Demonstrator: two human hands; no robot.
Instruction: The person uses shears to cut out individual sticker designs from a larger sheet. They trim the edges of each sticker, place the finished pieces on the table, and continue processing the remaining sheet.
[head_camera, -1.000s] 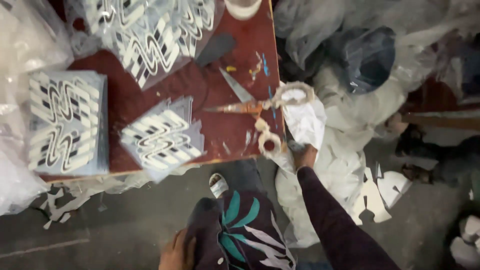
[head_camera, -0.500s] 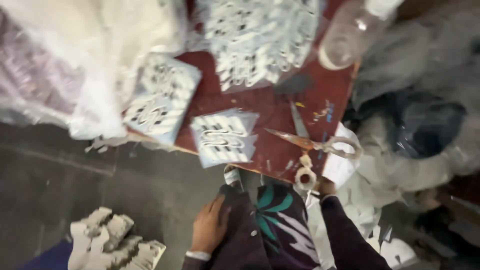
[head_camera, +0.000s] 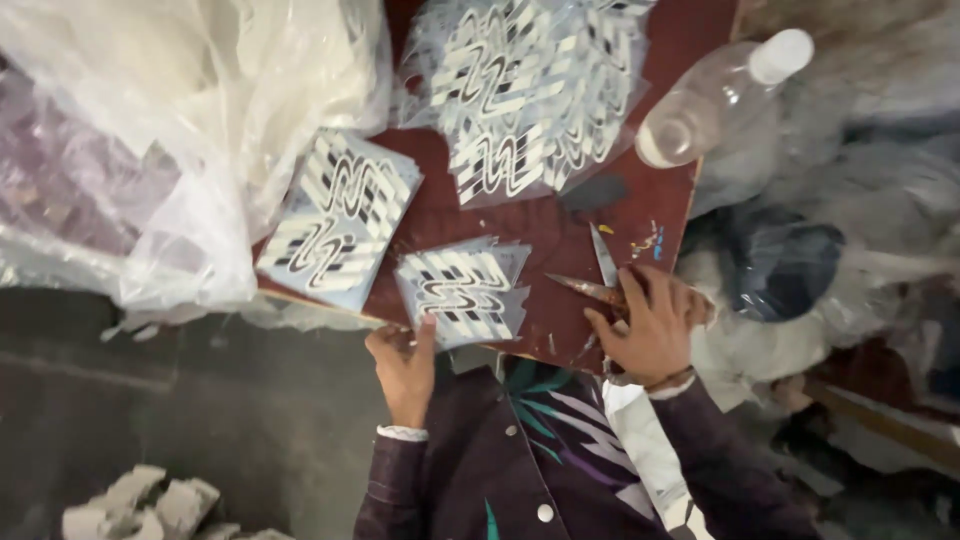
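My left hand (head_camera: 402, 358) rests at the near edge of the dark red table (head_camera: 560, 250), its fingertips touching the lower left corner of a small stack of black-and-white patterned sheets (head_camera: 462, 290). My right hand (head_camera: 650, 325) lies over the handles of a pair of scissors (head_camera: 598, 280), fingers curled around them; the two blades stick out to the left and up on the tabletop.
A second patterned stack (head_camera: 338, 220) lies at the table's left edge, a large spread of the same sheets (head_camera: 525, 95) at the back. A clear plastic bottle (head_camera: 715, 100) lies at the right edge. Big plastic bags (head_camera: 170, 130) crowd the left, bundled bags (head_camera: 790, 270) the right.
The view swung left and closer. My left hand rose from my lap to the small stack's corner. My right hand moved from the table's edge onto the scissors.
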